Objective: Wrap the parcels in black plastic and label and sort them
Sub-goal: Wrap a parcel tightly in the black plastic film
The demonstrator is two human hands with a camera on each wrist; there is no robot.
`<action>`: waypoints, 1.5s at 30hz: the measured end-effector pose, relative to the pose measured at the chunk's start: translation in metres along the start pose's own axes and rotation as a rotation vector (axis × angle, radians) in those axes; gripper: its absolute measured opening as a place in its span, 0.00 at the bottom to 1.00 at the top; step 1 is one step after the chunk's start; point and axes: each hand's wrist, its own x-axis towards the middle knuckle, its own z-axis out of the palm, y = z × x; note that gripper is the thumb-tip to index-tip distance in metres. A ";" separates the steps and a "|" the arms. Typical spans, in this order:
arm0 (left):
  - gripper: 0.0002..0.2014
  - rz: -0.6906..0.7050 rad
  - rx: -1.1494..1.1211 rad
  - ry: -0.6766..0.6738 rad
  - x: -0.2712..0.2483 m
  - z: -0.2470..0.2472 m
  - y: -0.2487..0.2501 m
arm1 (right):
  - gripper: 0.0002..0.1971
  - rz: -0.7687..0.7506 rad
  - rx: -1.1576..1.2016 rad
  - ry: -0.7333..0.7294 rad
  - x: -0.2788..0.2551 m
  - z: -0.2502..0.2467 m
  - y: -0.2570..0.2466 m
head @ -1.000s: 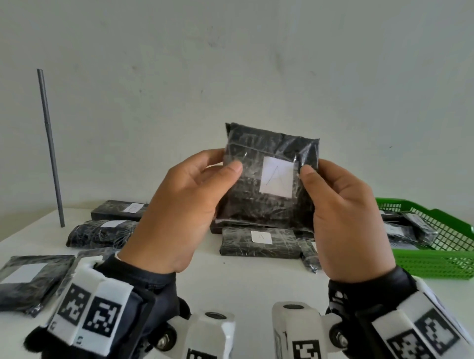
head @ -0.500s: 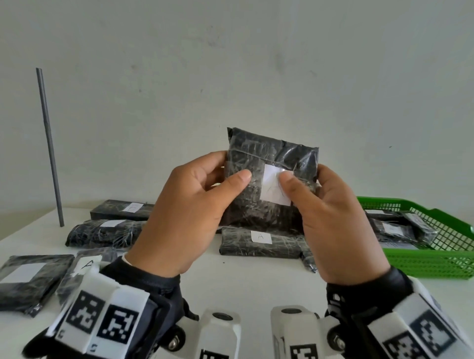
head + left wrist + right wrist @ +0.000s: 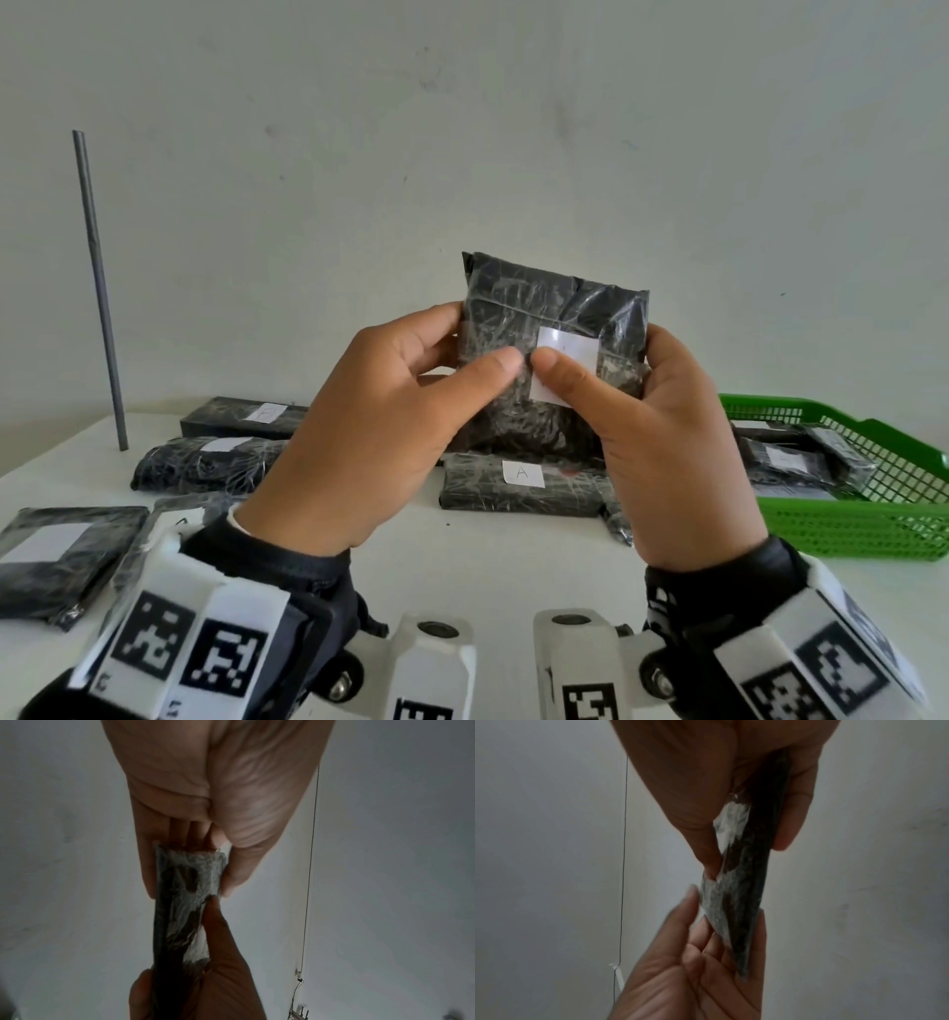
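A black-wrapped parcel (image 3: 544, 318) is held upright in the air in front of me, above the table. It bears a white label (image 3: 570, 354) on the side facing me. My left hand (image 3: 390, 426) grips its left edge, thumb on the front and fingers behind. My right hand (image 3: 657, 437) grips the right edge, and its thumb presses on the label's left part. In the wrist views the parcel (image 3: 180, 902) (image 3: 744, 886) shows edge-on, pinched between thumbs and fingers of both hands.
Several wrapped, labelled parcels lie on the white table (image 3: 503, 565): one marked A (image 3: 518, 488) under my hands, more at the left (image 3: 205, 462) and near left (image 3: 56, 555). A green basket (image 3: 847, 524) with parcels stands at the right. A grey rod (image 3: 97, 288) stands at the far left.
My right thumb has slid leftward across the label, from the parcel's right edge to the label's left part. The parcel has sunk slightly. My left hand keeps its grip.
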 end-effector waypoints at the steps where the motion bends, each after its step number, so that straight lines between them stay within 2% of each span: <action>1: 0.13 -0.002 0.010 -0.012 0.000 0.000 0.001 | 0.21 0.004 -0.005 0.004 0.000 0.000 0.001; 6: 0.14 -0.010 0.026 0.012 0.000 -0.002 -0.001 | 0.20 -0.025 -0.017 -0.027 0.001 -0.001 0.005; 10: 0.13 -0.025 0.029 0.037 0.000 -0.002 -0.003 | 0.10 -0.019 0.016 -0.086 0.004 -0.006 0.006; 14: 0.11 -0.049 0.013 0.039 0.000 -0.009 -0.001 | 0.16 0.088 0.162 -0.240 0.006 -0.019 0.003; 17: 0.12 -0.098 0.032 -0.062 -0.002 -0.014 0.001 | 0.16 0.093 0.161 -0.280 0.008 -0.030 0.001; 20: 0.13 -0.115 0.031 -0.097 -0.002 -0.016 0.001 | 0.18 0.121 0.255 -0.305 0.007 -0.037 -0.002; 30: 0.19 -0.090 0.060 -0.097 -0.004 -0.017 0.007 | 0.17 0.070 0.109 -0.321 0.005 -0.022 -0.002; 36: 0.21 -0.067 0.115 -0.110 -0.005 -0.011 0.009 | 0.17 0.016 0.085 -0.186 0.004 -0.012 -0.001; 45: 0.23 -0.077 0.127 -0.126 -0.005 -0.012 0.010 | 0.28 -0.012 -0.029 -0.188 0.004 -0.008 -0.002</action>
